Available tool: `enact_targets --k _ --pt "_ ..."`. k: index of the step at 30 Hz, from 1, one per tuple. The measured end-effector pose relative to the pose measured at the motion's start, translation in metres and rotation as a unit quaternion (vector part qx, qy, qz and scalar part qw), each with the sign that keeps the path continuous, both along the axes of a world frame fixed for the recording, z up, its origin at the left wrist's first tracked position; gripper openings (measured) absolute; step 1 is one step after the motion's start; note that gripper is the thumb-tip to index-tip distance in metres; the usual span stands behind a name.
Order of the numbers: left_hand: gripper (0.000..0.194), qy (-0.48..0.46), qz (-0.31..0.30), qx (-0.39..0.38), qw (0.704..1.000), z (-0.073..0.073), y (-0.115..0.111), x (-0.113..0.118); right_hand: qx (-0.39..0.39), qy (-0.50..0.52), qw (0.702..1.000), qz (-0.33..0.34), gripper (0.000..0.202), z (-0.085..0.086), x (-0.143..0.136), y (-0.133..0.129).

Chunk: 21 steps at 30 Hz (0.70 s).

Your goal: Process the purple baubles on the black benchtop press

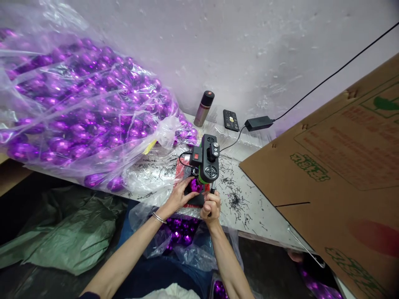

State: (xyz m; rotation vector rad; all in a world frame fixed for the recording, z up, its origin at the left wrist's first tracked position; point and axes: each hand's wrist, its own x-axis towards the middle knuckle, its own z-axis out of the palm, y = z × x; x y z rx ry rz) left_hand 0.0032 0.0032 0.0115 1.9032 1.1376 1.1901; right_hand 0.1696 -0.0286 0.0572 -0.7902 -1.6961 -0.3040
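Note:
A small black bench drill press (pixel 209 160) with a red switch stands on the table. Under its head sits a shiny purple ball (pixel 196 185). My left hand (pixel 181 195) pinches that ball from the left, thumb and fingers on either side of it. My right hand (pixel 212 205) is wrapped round the black lever handle (pixel 212 191) on the machine's right side. The tip of whatever tool meets the ball is hidden beneath the head. On my lap, an open clear bag (pixel 199 249) holds several more purple balls (pixel 183 232).
A large clear bag of purple balls (pixel 77 99) fills the left. Behind the machine are a flask (pixel 204 109), a phone (pixel 230 120) and a power adapter (pixel 258 123). A cardboard box (pixel 336 166) stands right. Dark shavings (pixel 236 200) litter the table.

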Motion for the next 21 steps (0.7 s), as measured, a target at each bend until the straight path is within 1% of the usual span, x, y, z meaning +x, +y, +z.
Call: enact_targets --k 3,6,8,10,17,21 --pt "0.055 -0.001 -0.001 0.004 1.000 0.000 0.001 0.000 0.000 -0.013 1.000 0.001 0.031 0.009 0.002 -0.002" --pt "0.056 0.002 0.002 0.011 1.000 -0.001 0.001 0.000 -0.008 -0.004 1.000 -0.004 0.029 0.018 0.003 -0.006" --pt "0.057 0.006 0.005 0.010 1.000 -0.002 0.001 0.000 -0.014 0.003 1.000 -0.010 0.028 0.020 0.003 -0.008" --pt "0.056 0.007 0.008 0.006 1.000 -0.002 0.000 0.000 -0.015 -0.006 1.000 -0.011 0.027 0.017 0.002 -0.008" --pt "0.055 0.007 0.002 0.001 1.000 0.001 -0.001 -0.001 0.005 -0.040 0.999 -0.003 0.027 -0.010 0.005 0.001" --pt "0.055 0.013 0.007 0.002 1.000 0.001 -0.001 -0.001 0.012 -0.050 0.999 0.000 0.027 -0.016 0.008 0.003"
